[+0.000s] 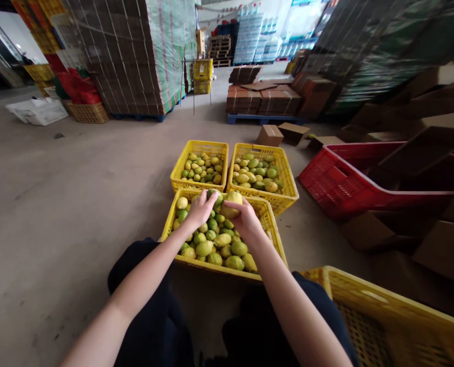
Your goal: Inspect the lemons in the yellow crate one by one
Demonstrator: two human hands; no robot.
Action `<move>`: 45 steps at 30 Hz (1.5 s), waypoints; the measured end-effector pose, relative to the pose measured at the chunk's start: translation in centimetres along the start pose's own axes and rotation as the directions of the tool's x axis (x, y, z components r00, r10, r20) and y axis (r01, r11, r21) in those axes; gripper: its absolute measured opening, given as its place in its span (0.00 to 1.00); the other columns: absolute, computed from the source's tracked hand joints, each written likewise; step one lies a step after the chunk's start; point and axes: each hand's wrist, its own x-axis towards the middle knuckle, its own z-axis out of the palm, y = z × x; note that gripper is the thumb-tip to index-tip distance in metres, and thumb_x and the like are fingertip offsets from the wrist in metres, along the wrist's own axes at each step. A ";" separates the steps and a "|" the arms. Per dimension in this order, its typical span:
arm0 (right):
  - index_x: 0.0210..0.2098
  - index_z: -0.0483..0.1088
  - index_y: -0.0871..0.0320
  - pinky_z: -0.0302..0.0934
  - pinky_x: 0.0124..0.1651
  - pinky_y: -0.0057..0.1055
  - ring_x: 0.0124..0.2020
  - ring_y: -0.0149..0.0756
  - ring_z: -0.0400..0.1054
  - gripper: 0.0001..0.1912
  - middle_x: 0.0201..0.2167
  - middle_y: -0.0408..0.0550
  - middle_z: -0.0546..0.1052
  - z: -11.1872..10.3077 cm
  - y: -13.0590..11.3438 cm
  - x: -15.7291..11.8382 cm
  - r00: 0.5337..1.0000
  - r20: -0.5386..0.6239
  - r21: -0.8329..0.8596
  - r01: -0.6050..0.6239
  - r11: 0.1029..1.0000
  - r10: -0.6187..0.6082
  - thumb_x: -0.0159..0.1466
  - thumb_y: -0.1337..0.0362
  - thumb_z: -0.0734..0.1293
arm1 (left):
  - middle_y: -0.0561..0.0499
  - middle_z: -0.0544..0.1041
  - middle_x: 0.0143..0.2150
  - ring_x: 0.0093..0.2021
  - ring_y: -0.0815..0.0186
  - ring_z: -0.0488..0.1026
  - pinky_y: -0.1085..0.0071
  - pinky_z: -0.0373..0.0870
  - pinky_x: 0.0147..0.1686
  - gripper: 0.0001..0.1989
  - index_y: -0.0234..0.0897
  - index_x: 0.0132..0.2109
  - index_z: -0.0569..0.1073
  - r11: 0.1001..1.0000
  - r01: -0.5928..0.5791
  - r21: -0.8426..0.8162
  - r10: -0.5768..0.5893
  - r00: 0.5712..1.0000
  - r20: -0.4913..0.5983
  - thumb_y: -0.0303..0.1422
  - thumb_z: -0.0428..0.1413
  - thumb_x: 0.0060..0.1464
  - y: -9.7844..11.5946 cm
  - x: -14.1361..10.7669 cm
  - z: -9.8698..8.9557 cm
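Note:
My left hand [202,209] is closed around a green lemon [214,195]. Close beside it, my right hand [245,216] grips a larger yellow lemon [231,204]. Both hands are above the near yellow crate [227,272], which holds many green and yellow lemons [222,240]. Behind it stand two more yellow crates: the left one [172,176] has smaller yellow-green fruit, and the right one [288,186] has larger fruit. My forearms hide part of the near crate's contents.
A yellow crate [364,283] stands at my lower right. Beyond it are a red crate [326,186] and loose cardboard boxes [446,250]. Flattened cartons [263,102] lie on a blue pallet ahead. A tall wrapped pallet stack [119,61] rises at the back left.

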 end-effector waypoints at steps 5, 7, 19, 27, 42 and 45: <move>0.31 0.69 0.58 0.69 0.24 0.29 0.23 0.33 0.71 0.03 0.24 0.44 0.77 0.1 -1.3 -0.6 0.979 0.059 0.068 -0.201 0.977 0.198 0.55 0.69 0.67 | 0.50 0.75 0.20 0.35 0.56 0.78 0.66 0.70 0.40 0.14 0.40 0.27 0.75 0.992 0.058 0.116 -0.062 0.997 0.036 0.45 0.60 0.51 -0.4 1.5 -1.2; 0.32 0.70 0.58 0.68 0.20 0.28 0.19 0.34 0.71 0.05 0.22 0.46 0.77 0.1 -1.6 -0.8 0.967 0.051 0.028 -0.250 0.968 0.249 0.61 0.63 0.64 | 0.50 0.73 0.16 0.29 0.57 0.77 0.66 0.70 0.35 0.21 0.39 0.27 0.76 0.972 0.121 0.200 -0.125 0.992 0.004 0.52 0.55 0.52 -0.4 1.6 -1.1; 0.31 0.69 0.59 0.61 0.14 0.24 0.13 0.32 0.66 0.16 0.18 0.46 0.75 0.0 -2.0 -0.8 0.953 0.077 -0.036 -0.291 0.956 0.293 0.67 0.56 0.58 | 0.49 0.67 0.11 0.19 0.59 0.72 0.64 0.68 0.30 0.28 0.35 0.31 0.80 0.928 0.258 0.268 -0.266 0.964 -0.007 0.56 0.51 0.54 -0.6 1.3 -0.9; 0.30 0.67 0.57 0.56 0.14 0.24 0.15 0.31 0.64 0.15 0.17 0.44 0.73 -0.4 -1.9 -0.5 0.952 0.052 0.085 -0.306 0.948 0.302 0.65 0.54 0.58 | 0.50 0.79 0.31 0.32 0.64 0.74 0.71 0.69 0.33 0.12 0.39 0.35 0.78 0.991 0.101 0.084 -0.109 0.989 0.104 0.43 0.58 0.53 0.3 0.5 -0.1; 0.35 0.68 0.59 0.70 0.28 0.37 0.28 0.43 0.74 0.14 0.27 0.54 0.79 -0.7 -2.9 0.1 0.974 0.017 0.276 -0.221 0.935 0.225 0.58 0.64 0.54 | 0.39 0.79 0.35 0.35 0.60 0.77 0.64 0.74 0.37 0.16 0.31 0.38 0.73 0.813 0.413 -0.411 -0.310 0.904 0.295 0.31 0.42 0.56 2.8 -0.6 0.6; 0.37 0.69 0.60 0.69 0.25 0.36 0.26 0.43 0.74 0.15 0.26 0.55 0.79 -0.8 -2.7 0.1 0.961 0.043 0.258 -0.276 0.926 0.274 0.58 0.63 0.55 | 0.41 0.79 0.34 0.35 0.61 0.77 0.67 0.74 0.34 0.16 0.30 0.40 0.73 0.808 0.422 -0.411 -0.338 0.904 0.262 0.30 0.42 0.57 3.0 -0.7 0.7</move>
